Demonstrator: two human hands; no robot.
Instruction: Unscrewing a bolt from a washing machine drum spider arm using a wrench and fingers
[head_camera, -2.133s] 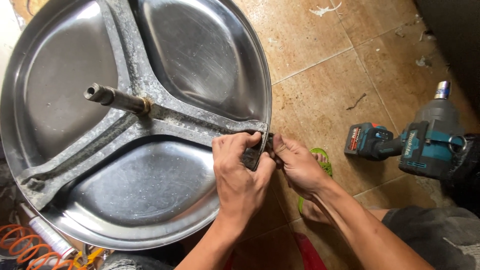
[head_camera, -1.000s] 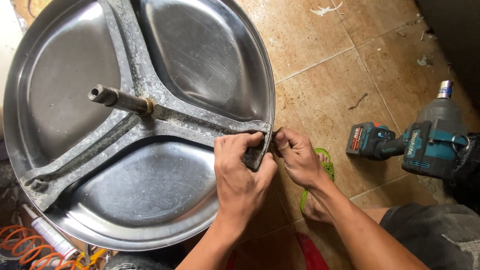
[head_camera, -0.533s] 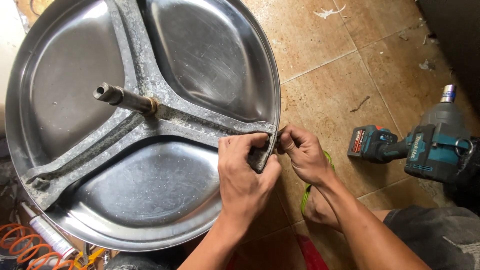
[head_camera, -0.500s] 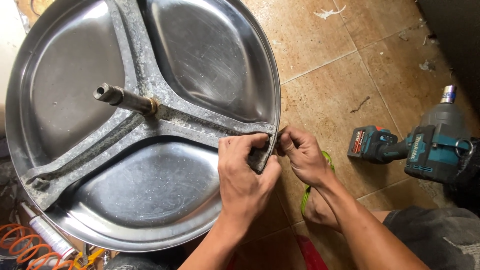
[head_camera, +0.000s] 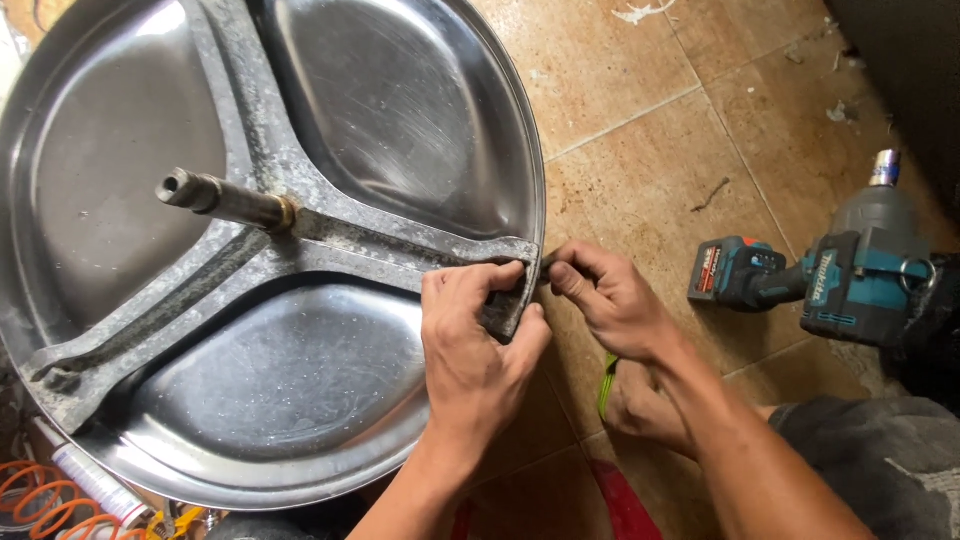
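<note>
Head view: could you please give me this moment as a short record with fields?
Setting: tiled floor, seen from above
Main thing: round steel drum with a three-armed bracket and a centre shaft
Left hand: grips the end of a bracket arm at the drum's rim
Right hand: fingertips pinch at the rim beside the left hand; what they pinch is too small to tell
Nearby: cordless impact wrench lying on the floor to the right

bare tiles (head_camera: 640, 190) right of drum (head_camera: 300, 380), impact wrench (head_camera: 840, 270) beyond
</note>
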